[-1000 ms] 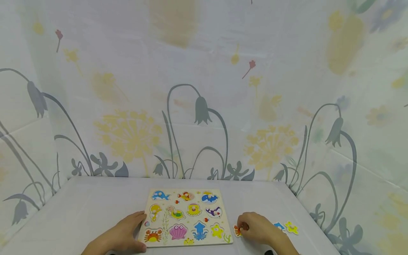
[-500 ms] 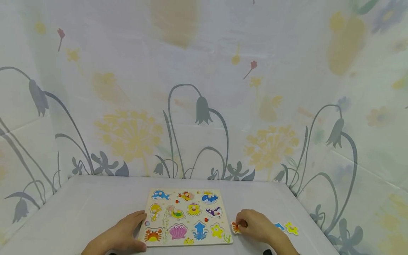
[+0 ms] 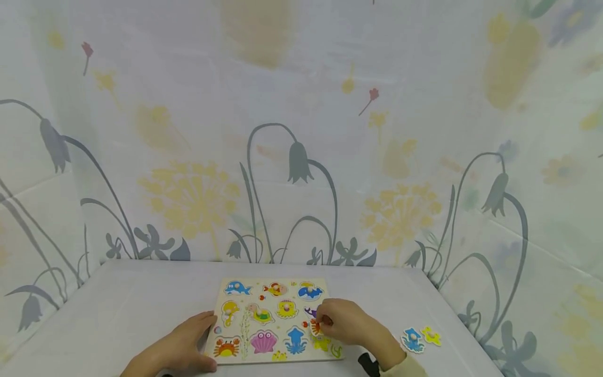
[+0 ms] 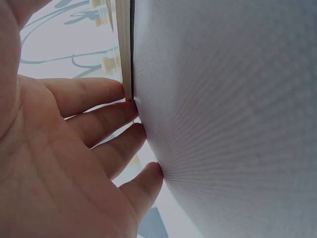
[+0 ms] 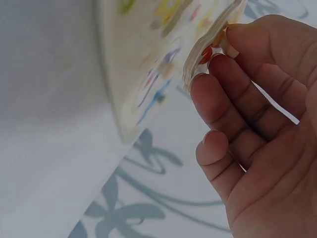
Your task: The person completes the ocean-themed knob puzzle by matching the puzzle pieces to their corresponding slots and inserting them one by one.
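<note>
A wooden sea-animal puzzle board lies flat on the white table. My left hand rests against its left side, thumb by the near corner; in the left wrist view its extended fingertips touch the board's edge. Over the right part of the board, my right hand pinches a crab puzzle piece by its small knob. The right wrist view shows that piece tilted and raised off the board, thumb and fingertips at its face. The starfish picture is partly covered by the right hand.
Two loose pieces, a blue squid and a yellow starfish, lie on the table right of the board. A crab picture shows at the board's near left. A flower-printed curtain hangs behind the table.
My right hand has carried the crab piece left and up from the table beside the board to over its right part, uncovering the loose squid piece. The left hand has stayed put.
</note>
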`<action>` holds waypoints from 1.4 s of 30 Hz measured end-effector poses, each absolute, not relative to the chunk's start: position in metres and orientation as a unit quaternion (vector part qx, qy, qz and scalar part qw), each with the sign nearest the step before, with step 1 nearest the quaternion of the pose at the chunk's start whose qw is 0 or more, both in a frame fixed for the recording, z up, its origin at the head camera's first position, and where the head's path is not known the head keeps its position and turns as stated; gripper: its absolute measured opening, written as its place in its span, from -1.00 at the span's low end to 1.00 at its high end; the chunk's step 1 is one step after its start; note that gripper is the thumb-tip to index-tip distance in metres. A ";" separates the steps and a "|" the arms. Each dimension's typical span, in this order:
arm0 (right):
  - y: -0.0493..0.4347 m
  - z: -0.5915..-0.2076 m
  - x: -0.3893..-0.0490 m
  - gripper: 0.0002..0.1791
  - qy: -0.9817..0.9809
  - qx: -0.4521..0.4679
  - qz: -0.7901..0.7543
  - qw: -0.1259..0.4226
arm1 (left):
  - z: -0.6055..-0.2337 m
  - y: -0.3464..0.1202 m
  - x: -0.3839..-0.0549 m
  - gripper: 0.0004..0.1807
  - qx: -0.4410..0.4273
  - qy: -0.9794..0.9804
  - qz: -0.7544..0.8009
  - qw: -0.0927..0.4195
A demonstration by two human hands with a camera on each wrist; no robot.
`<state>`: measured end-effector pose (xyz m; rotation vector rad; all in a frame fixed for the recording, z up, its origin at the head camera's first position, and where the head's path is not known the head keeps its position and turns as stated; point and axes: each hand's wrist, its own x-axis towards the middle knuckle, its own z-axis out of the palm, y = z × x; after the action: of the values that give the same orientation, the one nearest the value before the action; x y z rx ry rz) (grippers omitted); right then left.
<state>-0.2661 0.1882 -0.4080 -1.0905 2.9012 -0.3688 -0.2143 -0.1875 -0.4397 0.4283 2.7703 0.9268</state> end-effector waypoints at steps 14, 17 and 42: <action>0.119 -0.410 -0.271 -0.95 0.895 -0.435 -0.098 -0.001 | -0.438 -0.187 -0.214 0.08 0.131 0.938 0.304 0.098; 0.107 -0.410 -0.271 -0.94 0.890 -0.446 -0.097 0.002 | -0.438 -0.187 -0.214 0.09 0.127 0.939 0.305 0.099; 0.013 -0.420 -0.260 -0.93 0.885 -0.464 -0.035 0.009 | -0.440 -0.190 -0.214 0.06 0.158 0.936 0.306 0.081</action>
<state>-0.2604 0.0129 -0.4204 -1.4477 2.7647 -0.1097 -0.2136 -0.1899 -0.4397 0.4719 2.7969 0.9137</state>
